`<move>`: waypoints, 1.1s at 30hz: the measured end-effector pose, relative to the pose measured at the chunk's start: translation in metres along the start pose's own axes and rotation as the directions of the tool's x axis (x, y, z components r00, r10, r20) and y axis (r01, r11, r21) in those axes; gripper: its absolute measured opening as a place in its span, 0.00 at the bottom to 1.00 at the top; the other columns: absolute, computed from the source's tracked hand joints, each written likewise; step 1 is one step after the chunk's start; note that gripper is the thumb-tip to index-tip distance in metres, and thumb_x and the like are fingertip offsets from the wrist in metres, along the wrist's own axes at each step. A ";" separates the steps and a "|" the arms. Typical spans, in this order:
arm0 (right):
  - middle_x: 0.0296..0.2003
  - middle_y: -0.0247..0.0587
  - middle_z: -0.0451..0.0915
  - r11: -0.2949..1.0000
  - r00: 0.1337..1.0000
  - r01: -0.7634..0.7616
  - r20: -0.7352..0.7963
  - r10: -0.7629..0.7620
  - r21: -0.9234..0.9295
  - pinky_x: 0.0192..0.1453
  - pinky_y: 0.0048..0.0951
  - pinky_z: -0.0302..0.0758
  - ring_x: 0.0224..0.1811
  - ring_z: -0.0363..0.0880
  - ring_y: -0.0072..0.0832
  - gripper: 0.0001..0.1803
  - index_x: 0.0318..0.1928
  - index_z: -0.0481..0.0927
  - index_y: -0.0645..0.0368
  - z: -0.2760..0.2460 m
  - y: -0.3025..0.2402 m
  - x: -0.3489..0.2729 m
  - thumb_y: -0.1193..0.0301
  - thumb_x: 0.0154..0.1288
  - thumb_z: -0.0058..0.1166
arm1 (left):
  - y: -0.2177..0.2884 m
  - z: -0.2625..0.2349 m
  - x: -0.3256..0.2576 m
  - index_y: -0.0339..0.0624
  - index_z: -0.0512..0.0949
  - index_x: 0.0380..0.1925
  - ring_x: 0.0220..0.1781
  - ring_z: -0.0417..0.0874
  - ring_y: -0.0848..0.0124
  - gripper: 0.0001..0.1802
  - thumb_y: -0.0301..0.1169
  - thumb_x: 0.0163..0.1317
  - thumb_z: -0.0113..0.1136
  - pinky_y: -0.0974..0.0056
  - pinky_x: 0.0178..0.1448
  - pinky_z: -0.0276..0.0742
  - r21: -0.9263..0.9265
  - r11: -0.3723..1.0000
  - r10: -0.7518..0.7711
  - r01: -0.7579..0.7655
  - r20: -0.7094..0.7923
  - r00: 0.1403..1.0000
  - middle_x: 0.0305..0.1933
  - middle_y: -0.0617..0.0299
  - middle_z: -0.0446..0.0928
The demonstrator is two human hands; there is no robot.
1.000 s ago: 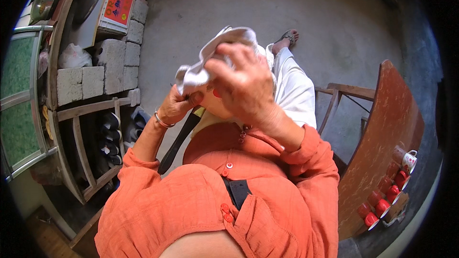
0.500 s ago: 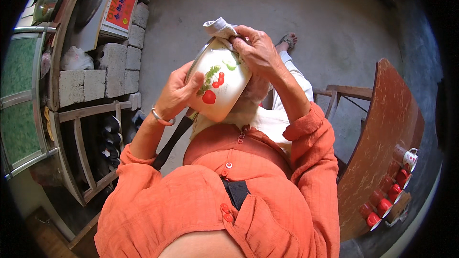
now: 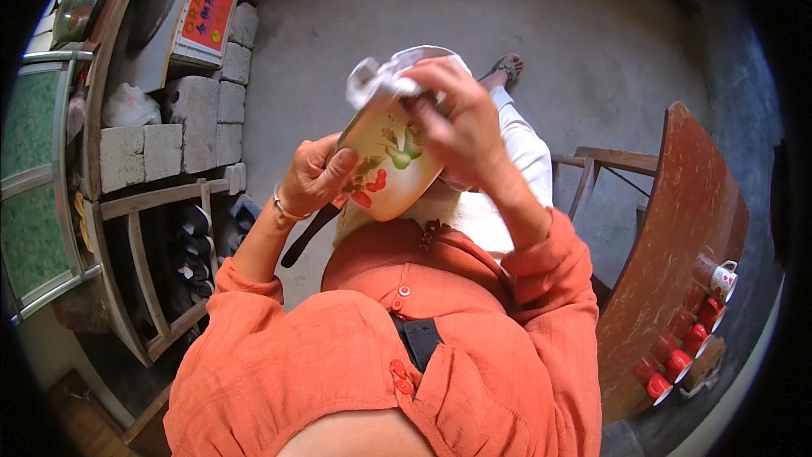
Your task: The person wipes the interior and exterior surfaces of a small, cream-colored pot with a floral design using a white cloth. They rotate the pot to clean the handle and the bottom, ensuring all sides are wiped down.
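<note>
Item: pot (image 3: 385, 173), pale, printed with red and green fruit and leaves; tilted, raised in front of the orange shirt (image 3: 364, 347), between the two hands. A dark bar (image 3: 311, 235), apparently its handle, slants out below the left hand.

Left hand (image 3: 313, 173): closed on the pot at its left side, thumb flat against the outer wall, other fingers mostly hidden.

Right hand (image 3: 461, 114): blurred, at the upper right of the pot, fingers bent over a white cloth (image 3: 372, 85) and gripping it; the exact set of the thumb cannot be told.

Change over the last half-second: the cloth, then bunched small at the rim, now spreads along the upper edge; the pot is turned slightly, its green fruit showing more fully. Judged meaning: rubbing is under way, the left hand steadying and turning while the right works the rim.

Surroundings: brown table (image 3: 689, 195) at right, bearing a row of red cups (image 3: 678, 364) and one white cup (image 3: 723, 281); grey blocks (image 3: 193, 114) at left, with a plastic bag (image 3: 131, 106).
</note>
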State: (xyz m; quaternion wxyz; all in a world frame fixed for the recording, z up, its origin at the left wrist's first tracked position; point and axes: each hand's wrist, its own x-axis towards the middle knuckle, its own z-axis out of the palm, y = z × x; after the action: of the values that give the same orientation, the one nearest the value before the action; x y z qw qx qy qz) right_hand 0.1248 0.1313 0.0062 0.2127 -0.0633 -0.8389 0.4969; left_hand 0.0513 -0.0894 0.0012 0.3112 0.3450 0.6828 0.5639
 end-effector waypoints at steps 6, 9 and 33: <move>0.33 0.39 0.81 0.802 0.872 -0.486 0.247 0.422 0.347 0.38 0.23 0.75 0.31 0.78 0.19 0.14 0.46 0.80 0.65 -0.012 0.034 0.023 0.73 0.64 0.47 | -0.001 0.002 -0.005 0.32 0.77 0.43 0.15 0.68 0.84 0.22 0.45 0.71 0.49 0.76 0.18 0.64 -0.090 0.995 -0.032 0.031 -0.011 0.999 0.19 0.70 0.71; 0.37 0.44 0.81 0.973 0.987 -0.160 -0.005 0.163 0.167 0.43 0.35 0.76 0.38 0.80 0.38 0.12 0.43 0.81 0.58 -0.001 0.002 -0.002 0.70 0.59 0.53 | -0.003 0.002 -0.004 0.33 0.76 0.43 0.16 0.68 0.85 0.22 0.45 0.71 0.49 0.76 0.18 0.63 -0.087 0.996 -0.038 0.036 -0.015 0.999 0.20 0.70 0.71; 0.38 0.39 0.81 0.791 0.874 -0.480 0.285 0.394 0.378 0.46 0.24 0.76 0.39 0.78 0.21 0.16 0.50 0.79 0.65 -0.001 0.044 0.020 0.71 0.66 0.46 | 0.035 -0.006 0.030 0.29 0.77 0.39 0.33 0.72 0.83 0.18 0.38 0.68 0.53 0.75 0.37 0.73 -0.038 0.981 -0.191 0.190 -0.049 0.980 0.32 0.68 0.77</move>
State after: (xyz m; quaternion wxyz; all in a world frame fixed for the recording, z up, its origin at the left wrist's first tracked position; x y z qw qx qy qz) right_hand 0.1031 0.1604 -0.0255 0.0184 -0.1587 -0.6840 0.7118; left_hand 0.0338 -0.0638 0.0353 0.3514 0.2580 0.7112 0.5515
